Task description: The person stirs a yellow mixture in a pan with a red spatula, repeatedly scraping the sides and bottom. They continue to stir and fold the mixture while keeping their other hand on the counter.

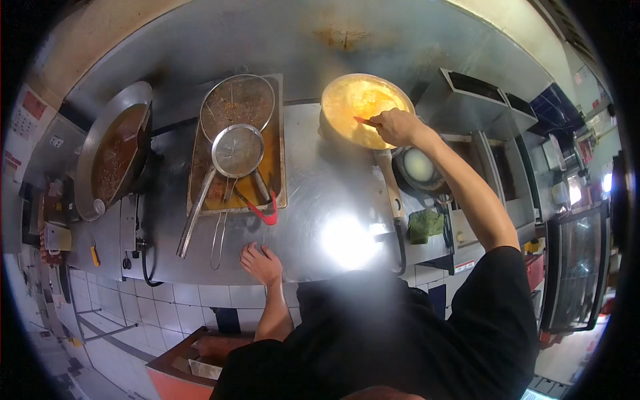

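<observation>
My right hand (397, 127) is closed around a red utensil (364, 121) whose full shape is hidden. It reaches over a round pan (328, 127) holding a bright yellow mixture (353, 100). The pan's long handle (392, 190) points toward my body. Resting on the steel counter (307, 227) near its front edge, my left hand (261, 263) has its fingers apart and holds nothing. Just beyond it lie a thin wire tool (219, 240) and a red-ended tool (268, 217), beside a round fine-mesh strainer (238, 151).
A large wok of brown liquid (119, 150) stands at the left. A rectangular tray (282, 140) with orange liquid sits under the strainer and a wider mesh skimmer (237, 93). Right of the pan are a round pot (419, 165) and a green scouring pad (425, 227).
</observation>
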Tool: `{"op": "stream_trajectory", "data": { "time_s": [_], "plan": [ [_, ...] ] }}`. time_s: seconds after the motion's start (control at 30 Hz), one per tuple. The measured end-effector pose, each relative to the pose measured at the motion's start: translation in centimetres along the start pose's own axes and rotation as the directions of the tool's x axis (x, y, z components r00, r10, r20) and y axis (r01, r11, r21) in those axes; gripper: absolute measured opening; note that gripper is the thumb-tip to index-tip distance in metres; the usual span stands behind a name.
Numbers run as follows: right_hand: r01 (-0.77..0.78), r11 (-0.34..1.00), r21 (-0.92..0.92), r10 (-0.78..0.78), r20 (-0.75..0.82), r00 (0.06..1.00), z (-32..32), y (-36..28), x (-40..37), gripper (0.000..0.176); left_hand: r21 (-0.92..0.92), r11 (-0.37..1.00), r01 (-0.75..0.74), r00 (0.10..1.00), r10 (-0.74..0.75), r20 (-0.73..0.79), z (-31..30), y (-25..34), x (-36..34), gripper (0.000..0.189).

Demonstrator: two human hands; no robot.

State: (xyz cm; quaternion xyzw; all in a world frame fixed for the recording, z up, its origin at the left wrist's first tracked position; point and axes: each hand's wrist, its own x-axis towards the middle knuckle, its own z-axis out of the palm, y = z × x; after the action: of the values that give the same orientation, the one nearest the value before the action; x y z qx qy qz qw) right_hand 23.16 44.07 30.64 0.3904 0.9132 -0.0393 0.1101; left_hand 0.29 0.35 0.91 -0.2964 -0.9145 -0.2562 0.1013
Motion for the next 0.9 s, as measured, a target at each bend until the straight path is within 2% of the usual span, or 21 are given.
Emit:
{"op": "stream_trajectory", "data": {
  "time_s": [0.13, 0.2, 0.3, 0.33, 0.37, 0.43, 0.47, 0.57, 0.63, 0.7, 0.8, 0.9],
  "plan": [
    [0.021, 0.998, 0.057, -0.023, 0.026, 0.999, -2.5, -0.3, -3.7, 0.038, 0.002, 1.0, 0.021, 0.999, -0.021, 0.042, 0.2, -0.2, 0.0, 0.034],
    [0.076, 0.988, 0.135, -0.089, 0.093, 0.992, -3.2, 0.7, -4.7, 0.041, 0.013, 0.999, 0.029, 0.999, -0.03, 0.045, 0.5, -0.5, 0.0, 0.034],
    [0.05, 0.974, 0.221, -0.087, 0.164, 0.983, -5.0, 2.3, -6.2, 0.043, 0.017, 1.0, 0.02, 0.999, -0.021, 0.03, 0.4, -0.4, -0.1, 0.033],
    [0.208, 0.965, 0.162, -0.219, 0.054, 0.974, -4.1, 3.7, -5.6, 0.042, 0.012, 1.0, 0.023, 0.999, -0.023, 0.031, 0.3, -0.3, -0.1, 0.033],
    [0.208, 0.964, 0.163, -0.219, 0.052, 0.974, -3.3, 5.3, -5.5, 0.042, 0.007, 1.0, 0.026, 0.999, -0.026, 0.033, 0.2, -0.3, -0.1, 0.033],
    [-0.054, 0.904, 0.424, -0.043, 0.216, 0.975, -6.7, 4.0, -7.9, 0.044, 0.002, 1.0, 0.019, 1.0, -0.019, 0.02, 0.4, -0.4, -0.1, 0.033],
    [-0.098, 0.857, 0.505, -0.023, 0.227, 0.974, -7.2, 4.1, -8.5, 0.045, -0.002, 1.0, 0.014, 1.0, -0.014, 0.01, 0.5, -0.5, -0.1, 0.033],
    [-0.167, 0.811, 0.561, 0.06, 0.203, 0.977, -7.8, 4.3, -9.7, 0.045, -0.004, 1.0, 0.013, 1.0, -0.013, 0.008, 0.9, -0.9, -0.3, 0.033],
    [-0.165, 0.852, 0.498, 0.075, 0.196, 0.978, -8.2, 4.2, -10.0, 0.044, -0.011, 1.0, 0.012, 1.0, -0.012, 0.006, 0.4, -0.5, -0.2, 0.033],
    [-0.038, 0.929, 0.369, -0.001, 0.106, 0.994, -7.8, 4.2, -10.0, 0.044, -0.017, 1.0, 0.005, 1.0, -0.005, 0.005, 0.4, -0.4, -0.1, 0.033],
    [0.005, 0.933, 0.36, -0.053, 0.123, 0.991, -8.1, 2.0, -10.6, 0.045, -0.006, 1.0, 0.009, 1.0, -0.009, 0.008, 0.5, -0.5, -0.1, 0.033],
    [0.017, 0.944, 0.33, -0.056, 0.107, 0.993, -5.7, 1.4, -8.8, 0.047, 0.012, 1.0, 0.009, 1.0, -0.009, -0.005, 0.5, -0.4, -0.1, 0.032]
  ]
}}
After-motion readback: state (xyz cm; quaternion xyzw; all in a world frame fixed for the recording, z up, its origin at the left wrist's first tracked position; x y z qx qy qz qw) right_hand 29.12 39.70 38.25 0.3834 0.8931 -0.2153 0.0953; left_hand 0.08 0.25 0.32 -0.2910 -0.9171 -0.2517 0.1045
